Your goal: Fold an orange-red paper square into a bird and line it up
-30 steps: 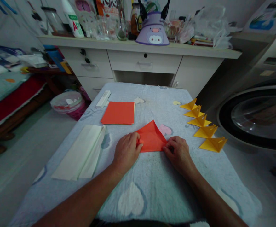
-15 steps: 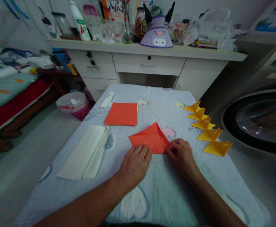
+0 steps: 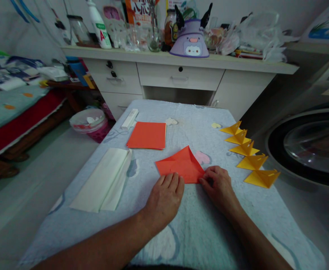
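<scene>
A folded sheet of orange-red origami paper lies on the cloth-covered table in front of me, one corner pointing away and the near edge straight. My left hand has its fingers close together, pressing on that near edge. At the sheet's right corner, my right hand pinches the paper between thumb and fingers. Behind it sits a flat stack of orange-red paper squares. Several yellow folded paper figures stand in a row along the table's right side.
A folded whitish paper or cloth lies left of my hands, and a white narrow box sits near the table's far left. A bin stands on the floor at left. Beyond the table is a cluttered counter; a washing machine is at right.
My left hand has slid slightly right along the paper's near edge. The right hand keeps its pinch at the corner. The whole view has shifted a little.
</scene>
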`<act>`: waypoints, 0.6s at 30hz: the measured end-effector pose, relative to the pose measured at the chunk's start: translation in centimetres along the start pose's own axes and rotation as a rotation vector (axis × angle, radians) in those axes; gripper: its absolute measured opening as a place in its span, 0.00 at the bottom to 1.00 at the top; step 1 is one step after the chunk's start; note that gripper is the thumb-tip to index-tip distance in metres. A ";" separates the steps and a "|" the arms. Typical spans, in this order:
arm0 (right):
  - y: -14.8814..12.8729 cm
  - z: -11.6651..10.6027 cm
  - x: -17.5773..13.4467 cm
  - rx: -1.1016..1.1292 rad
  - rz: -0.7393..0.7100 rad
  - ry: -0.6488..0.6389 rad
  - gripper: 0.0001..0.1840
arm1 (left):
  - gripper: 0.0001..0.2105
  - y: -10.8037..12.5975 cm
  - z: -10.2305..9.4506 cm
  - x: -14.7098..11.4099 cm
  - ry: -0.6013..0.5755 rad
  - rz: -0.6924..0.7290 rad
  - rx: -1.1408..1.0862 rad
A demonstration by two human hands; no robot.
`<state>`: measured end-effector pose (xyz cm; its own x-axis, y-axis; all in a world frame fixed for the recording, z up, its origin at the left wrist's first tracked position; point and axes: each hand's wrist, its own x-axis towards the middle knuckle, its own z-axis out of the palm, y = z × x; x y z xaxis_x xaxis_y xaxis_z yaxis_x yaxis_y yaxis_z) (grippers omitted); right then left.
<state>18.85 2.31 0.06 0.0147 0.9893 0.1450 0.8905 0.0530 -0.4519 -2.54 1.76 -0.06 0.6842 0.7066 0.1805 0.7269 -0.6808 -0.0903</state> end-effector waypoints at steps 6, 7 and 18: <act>0.1 0.1 0.0 0.016 -0.006 0.006 0.07 | 0.19 0.7 0.6 -0.2 0.019 -0.058 -0.013; 0.1 0.1 0.0 0.015 -0.010 0.008 0.07 | 0.20 0.7 0.6 -0.2 0.017 -0.056 -0.020; 0.1 0.0 0.0 0.002 -0.020 0.000 0.07 | 0.19 0.7 0.6 0.0 -0.024 -0.031 -0.128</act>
<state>18.92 2.33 0.03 -0.0032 0.9880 0.1544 0.8898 0.0732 -0.4504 -2.00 1.47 -0.74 0.6639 0.7309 0.1581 0.7352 -0.6766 0.0406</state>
